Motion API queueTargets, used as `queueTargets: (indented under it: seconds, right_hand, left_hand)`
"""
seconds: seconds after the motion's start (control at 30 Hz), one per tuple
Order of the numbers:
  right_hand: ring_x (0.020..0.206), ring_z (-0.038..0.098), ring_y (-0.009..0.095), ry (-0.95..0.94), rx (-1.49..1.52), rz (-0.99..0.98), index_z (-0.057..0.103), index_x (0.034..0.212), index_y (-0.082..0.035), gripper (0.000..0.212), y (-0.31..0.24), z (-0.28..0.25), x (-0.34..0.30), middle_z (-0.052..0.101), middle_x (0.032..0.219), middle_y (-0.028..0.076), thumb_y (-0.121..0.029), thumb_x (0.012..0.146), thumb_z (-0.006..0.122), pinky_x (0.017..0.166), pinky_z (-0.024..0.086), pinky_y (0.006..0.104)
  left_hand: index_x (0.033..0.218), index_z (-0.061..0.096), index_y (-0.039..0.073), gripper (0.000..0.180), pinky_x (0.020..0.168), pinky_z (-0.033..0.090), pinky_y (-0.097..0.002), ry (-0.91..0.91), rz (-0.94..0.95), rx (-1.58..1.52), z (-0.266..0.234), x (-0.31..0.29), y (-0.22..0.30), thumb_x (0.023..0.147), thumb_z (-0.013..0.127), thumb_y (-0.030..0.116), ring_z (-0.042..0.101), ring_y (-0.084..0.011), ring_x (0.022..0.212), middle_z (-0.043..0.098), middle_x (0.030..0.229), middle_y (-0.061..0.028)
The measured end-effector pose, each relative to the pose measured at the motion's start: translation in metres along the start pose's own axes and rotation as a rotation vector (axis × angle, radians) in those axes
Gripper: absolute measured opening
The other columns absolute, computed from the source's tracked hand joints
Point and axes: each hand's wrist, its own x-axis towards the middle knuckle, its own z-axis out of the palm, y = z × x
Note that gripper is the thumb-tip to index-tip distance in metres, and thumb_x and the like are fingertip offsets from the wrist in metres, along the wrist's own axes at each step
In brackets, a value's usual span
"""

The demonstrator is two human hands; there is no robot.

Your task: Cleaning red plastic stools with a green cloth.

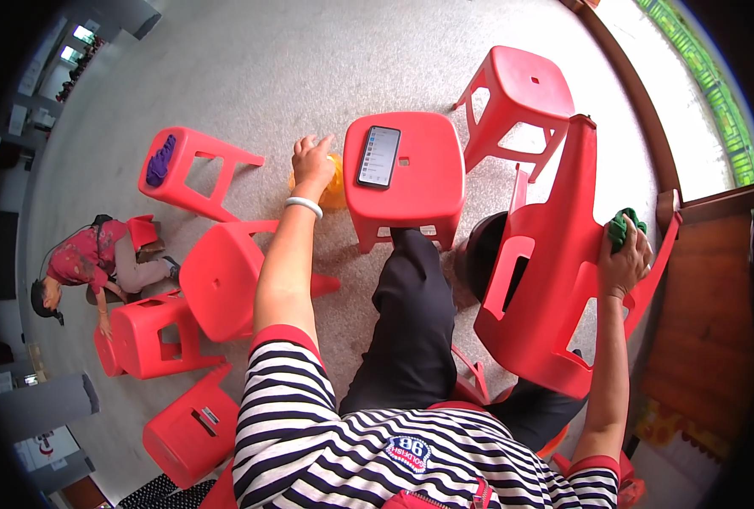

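My right hand (625, 270) is closed round a bunched green cloth (626, 229) and rests against a leg of a tipped red plastic stool (540, 280). The stool leans over my right leg, its legs pointing away from me. My left hand (312, 163) is stretched forward with its fingers apart and nothing visible in it. Partly hidden behind that hand is a yellow-orange thing (334, 185) whose kind I cannot make out. Just right of it stands an upright red stool (432, 182) with a lit phone (379, 158) lying on its seat.
A dark round container (481, 254) sits behind the tipped stool. Several red stools lie at the left, one carrying a purple cloth (161, 161); another stool (531, 81) stands at the back right. A person (88, 259) bends among the left stools. A wooden panel (701, 314) borders the right.
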Motion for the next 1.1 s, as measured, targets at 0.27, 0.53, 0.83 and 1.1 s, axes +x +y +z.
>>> queueTargets:
  seconds: [0.27,0.53,0.83,1.1]
  right_hand:
    - [0.123,0.053,0.027,0.01,0.007,0.001,0.064,0.126,-0.028,0.042,0.002,0.001,-0.001,0.062,0.122,-0.001,-0.046,0.088,0.067,0.096,0.041,0.0499]
    - [0.124,0.052,0.027,0.027,0.01,-0.019,0.064,0.126,-0.028,0.041,0.002,0.003,-0.001,0.063,0.123,-0.001,-0.043,0.088,0.068,0.097,0.039,0.0478]
    - [0.124,0.052,0.028,0.027,0.008,-0.024,0.064,0.127,-0.028,0.041,0.006,0.005,-0.001,0.063,0.123,0.002,-0.044,0.089,0.067,0.097,0.04,0.0458]
    - [0.124,0.052,0.028,0.019,0.01,-0.016,0.064,0.128,-0.028,0.041,0.004,0.004,0.0,0.063,0.124,0.002,-0.045,0.09,0.067,0.097,0.041,0.0462]
  left_hand:
    - [0.127,0.068,0.025,0.047,0.112,0.037,-0.0447,-0.025,0.055,-0.017,-0.002,0.001,0.026,0.083,0.058,0.01,0.041,-0.0351,0.135,0.053,0.138,-0.0171]
    - [0.127,0.068,0.025,0.054,0.111,0.038,-0.0453,-0.015,0.08,-0.065,0.023,0.006,0.031,0.079,0.055,0.005,0.042,-0.036,0.134,0.053,0.137,-0.0177]
    - [0.129,0.066,0.025,0.057,0.111,0.038,-0.0439,-0.061,0.045,-0.088,0.035,0.01,0.048,0.078,0.057,0.003,0.042,-0.0352,0.133,0.052,0.137,-0.0156]
    - [0.129,0.066,0.027,0.054,0.109,0.039,-0.0479,-0.016,0.195,0.011,0.037,0.014,0.06,0.081,0.059,0.003,0.04,-0.0362,0.136,0.051,0.139,-0.0152]
